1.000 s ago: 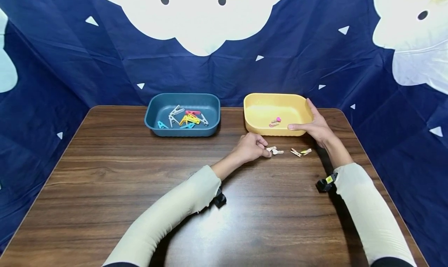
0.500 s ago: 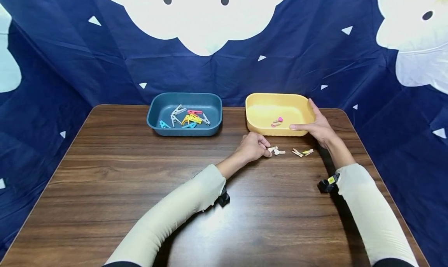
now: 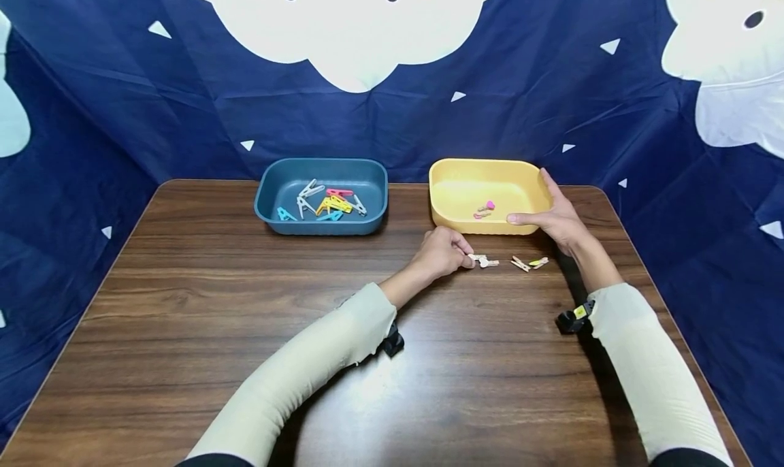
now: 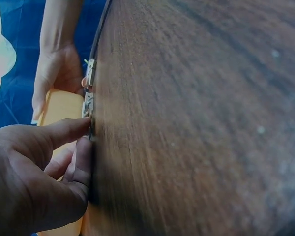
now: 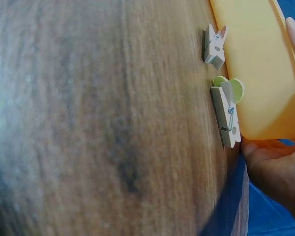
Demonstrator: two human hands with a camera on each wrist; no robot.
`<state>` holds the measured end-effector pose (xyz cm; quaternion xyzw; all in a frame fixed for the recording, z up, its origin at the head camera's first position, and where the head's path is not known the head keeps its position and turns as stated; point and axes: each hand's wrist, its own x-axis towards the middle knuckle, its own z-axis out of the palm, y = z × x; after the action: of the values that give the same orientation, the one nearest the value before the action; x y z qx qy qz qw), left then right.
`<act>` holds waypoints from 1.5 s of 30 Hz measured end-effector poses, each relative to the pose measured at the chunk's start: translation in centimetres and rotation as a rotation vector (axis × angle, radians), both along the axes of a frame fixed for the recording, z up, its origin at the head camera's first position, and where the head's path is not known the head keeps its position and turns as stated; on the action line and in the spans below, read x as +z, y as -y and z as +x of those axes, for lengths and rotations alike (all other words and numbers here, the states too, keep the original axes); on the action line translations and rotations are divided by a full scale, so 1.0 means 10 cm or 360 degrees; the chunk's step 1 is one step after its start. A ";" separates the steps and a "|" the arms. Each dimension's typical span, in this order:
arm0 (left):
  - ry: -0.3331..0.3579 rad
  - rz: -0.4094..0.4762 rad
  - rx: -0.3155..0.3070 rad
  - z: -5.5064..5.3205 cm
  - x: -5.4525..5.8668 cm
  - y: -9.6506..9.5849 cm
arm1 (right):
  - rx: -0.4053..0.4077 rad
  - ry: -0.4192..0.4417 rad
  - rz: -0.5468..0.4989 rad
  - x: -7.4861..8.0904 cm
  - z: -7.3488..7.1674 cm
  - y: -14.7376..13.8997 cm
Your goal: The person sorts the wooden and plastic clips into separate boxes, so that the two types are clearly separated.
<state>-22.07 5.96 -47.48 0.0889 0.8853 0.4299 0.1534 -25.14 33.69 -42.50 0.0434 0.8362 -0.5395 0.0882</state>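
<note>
My left hand (image 3: 442,254) reaches to the table before the yellow bin (image 3: 441,212), thumb and index finger pinching the end of a small wooden clothespin (image 3: 477,256). Right against it lies another with a white heart (image 3: 485,263). My right hand (image 3: 560,220) holds the bin's right end, thumb at the front rim and fingers along the far corner. Between the hands lie a plain-looking wooden clothespin (image 5: 215,48) and one with a green ornament (image 5: 228,115). Small clothespins with pink ornaments (image 3: 489,205) lie inside the yellow bin.
A dark blue bin (image 3: 265,205) stands at the back left, with several plastic clothespins (image 3: 339,203) in white, yellow, red and light blue. Both bins stand near the back edge of the wooden table (image 3: 202,303). A blue cloth (image 3: 404,126) with white shapes hangs behind.
The left thumb and index finger have closed in slightly at the clothespin. The right hand keeps its place on the yellow bin. The head view has shifted a little.
</note>
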 end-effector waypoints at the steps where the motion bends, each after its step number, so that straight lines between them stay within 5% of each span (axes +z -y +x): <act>1: 0.0005 0.0007 0.0000 -0.01 -0.01 0.00 | 0.0001 0.0001 0.0004 0.00 0.00 0.00; 4: 0.0077 0.0093 0.0000 -0.02 -0.01 0.03 | 0.0008 0.0001 -0.0006 -0.01 0.00 0.01; 10: 0.0217 0.0379 -0.0024 0.26 0.43 0.20 | 0.0019 -0.0014 -0.0004 -0.02 0.00 0.03; 12: 0.0274 0.0469 -0.0042 0.29 0.49 0.24 | 0.0018 -0.0019 -0.0008 -0.01 0.00 0.02; 17: 0.0428 0.0702 -0.0084 0.26 0.56 0.32 | 0.0016 -0.0028 -0.0023 0.00 -0.01 -0.01; 25: 0.0472 0.0844 -0.0120 0.24 0.72 0.33 | 0.0010 -0.0032 -0.0036 0.00 -0.01 -0.02; 45: 0.0585 0.1440 0.0286 -0.06 0.97 0.27 | 0.0018 -0.0033 -0.0016 -0.02 0.00 0.00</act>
<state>-22.63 3.31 -37.78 -0.0075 0.5725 0.7911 0.2153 -25.14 33.74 -42.74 0.0328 0.8346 -0.5436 0.0828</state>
